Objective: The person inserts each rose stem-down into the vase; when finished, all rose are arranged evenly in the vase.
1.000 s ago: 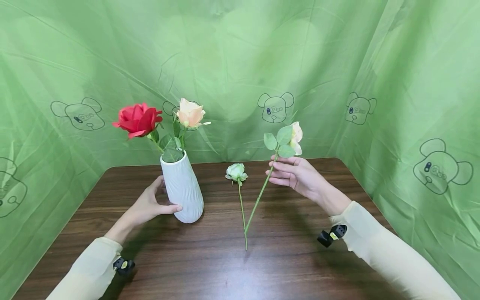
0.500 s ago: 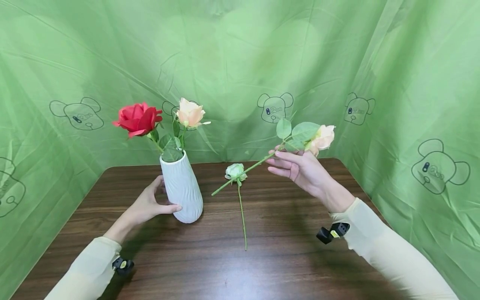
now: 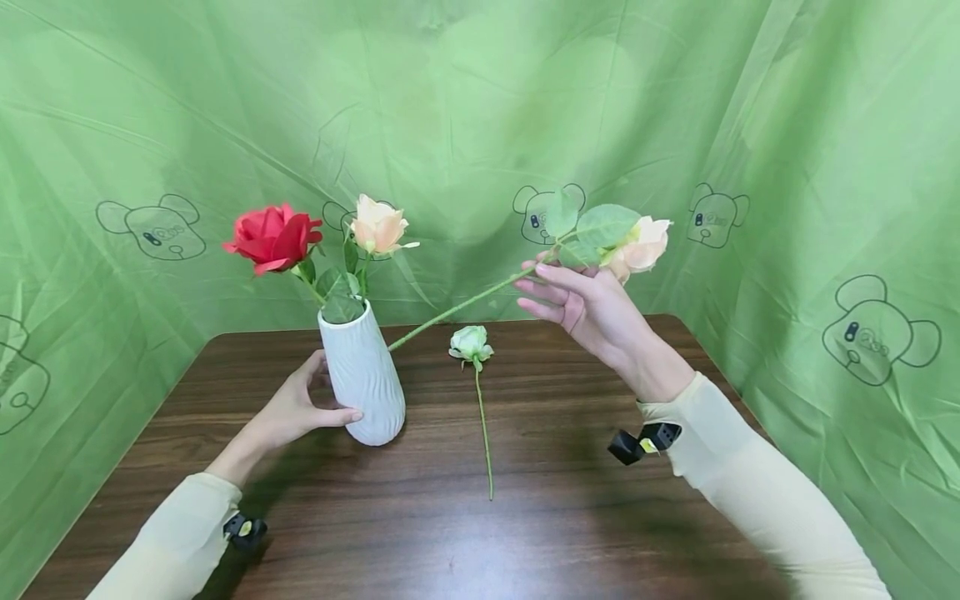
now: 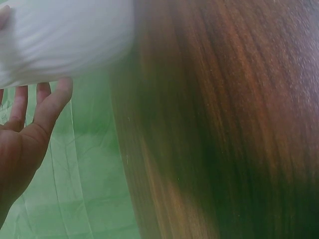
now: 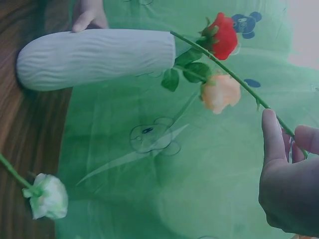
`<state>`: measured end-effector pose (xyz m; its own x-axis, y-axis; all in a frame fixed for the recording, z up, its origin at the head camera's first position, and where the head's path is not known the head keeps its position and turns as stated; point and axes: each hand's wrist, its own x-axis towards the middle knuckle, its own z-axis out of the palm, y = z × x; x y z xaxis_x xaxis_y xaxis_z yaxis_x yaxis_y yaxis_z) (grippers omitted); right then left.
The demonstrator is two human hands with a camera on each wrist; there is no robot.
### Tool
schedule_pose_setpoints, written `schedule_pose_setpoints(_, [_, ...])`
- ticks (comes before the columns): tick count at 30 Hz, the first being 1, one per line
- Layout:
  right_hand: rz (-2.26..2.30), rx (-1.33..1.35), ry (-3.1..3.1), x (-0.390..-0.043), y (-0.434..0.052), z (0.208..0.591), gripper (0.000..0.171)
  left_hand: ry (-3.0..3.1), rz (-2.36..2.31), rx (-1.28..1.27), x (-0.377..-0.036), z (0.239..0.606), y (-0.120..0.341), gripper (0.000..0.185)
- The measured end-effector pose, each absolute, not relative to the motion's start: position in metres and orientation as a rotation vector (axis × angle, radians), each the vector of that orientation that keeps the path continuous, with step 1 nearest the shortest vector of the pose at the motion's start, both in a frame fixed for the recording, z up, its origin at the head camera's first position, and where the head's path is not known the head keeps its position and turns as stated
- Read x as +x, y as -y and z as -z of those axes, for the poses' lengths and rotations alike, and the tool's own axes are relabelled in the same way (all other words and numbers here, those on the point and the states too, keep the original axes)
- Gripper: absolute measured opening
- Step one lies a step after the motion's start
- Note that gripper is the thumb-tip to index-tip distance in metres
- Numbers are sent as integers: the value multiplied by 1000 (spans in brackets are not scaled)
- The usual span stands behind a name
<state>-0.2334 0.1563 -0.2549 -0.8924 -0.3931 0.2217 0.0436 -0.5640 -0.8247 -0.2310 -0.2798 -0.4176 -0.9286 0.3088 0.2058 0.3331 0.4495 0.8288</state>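
Note:
My left hand [image 3: 288, 412] grips the lower part of a white ribbed vase [image 3: 363, 375], thumb in front. In the left wrist view, fingertips touch the vase [image 4: 70, 40]. A red rose [image 3: 276, 240] and a peach rose [image 3: 378, 227] stand in the vase, their lower stems hidden inside. My right hand [image 3: 596, 312] pinches the stem of another pale peach rose [image 3: 643, 246] just below its leaves, bloom pointing right. This stem slants down left to the vase's right side; in the right wrist view the stem [image 5: 234, 77] has its tip overlapping the rim.
A pale green rose [image 3: 471, 343] lies on the dark wooden table [image 3: 420, 533] between the hands, stem toward the front. A green curtain [image 3: 465, 125] with printed bear heads surrounds the table's back and sides.
My right hand has swung the held rose from near upright to slanting, bloom right, then raised it, bringing the stem end left to the vase. My left hand and vase have stayed in place.

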Motion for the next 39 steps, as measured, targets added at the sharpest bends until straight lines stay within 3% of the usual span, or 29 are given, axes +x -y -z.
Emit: schedule_pose_setpoints(39, [2366,-678,-1597,-254,-87,222,17,2656,1551,-570,-231,417,279,85])
